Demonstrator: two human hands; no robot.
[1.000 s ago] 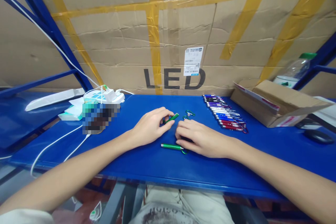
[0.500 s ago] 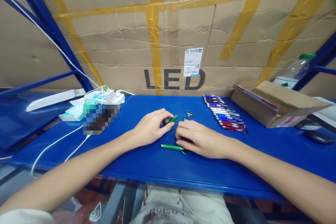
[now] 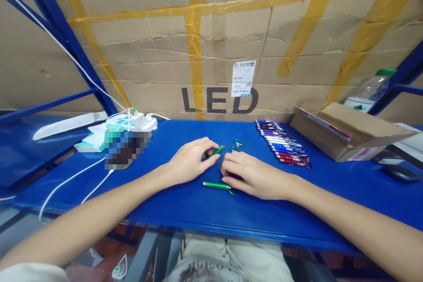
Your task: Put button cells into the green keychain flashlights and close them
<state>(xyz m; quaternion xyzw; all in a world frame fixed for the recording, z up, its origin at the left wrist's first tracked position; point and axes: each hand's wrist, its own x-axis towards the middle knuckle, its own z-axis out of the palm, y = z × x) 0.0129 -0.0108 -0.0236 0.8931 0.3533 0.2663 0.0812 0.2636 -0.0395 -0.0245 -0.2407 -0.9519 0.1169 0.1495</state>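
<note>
Beside one cardboard box (image 3: 346, 130), the left hand (image 3: 188, 161) is pinching one green keychain flashlight (image 3: 216, 150), while the right hand (image 3: 253, 174) is lying flat-fingered over a second (image 3: 216, 184).

The large cardboard box (image 3: 211, 39) at twelve o'clock, standing behind the blue table (image 3: 198, 211), bears "LED" in big black letters low on its face. A white barcode label (image 3: 243, 78) partly covers the "D"; its print is too small to read. The shirt (image 3: 211, 271) at six o'clock shows partly legible letters.

Blue table (image 3: 198, 211); taped cardboard wall (image 3: 148, 53) marked LED; blue shelf frame (image 3: 62, 39) at left.
</note>
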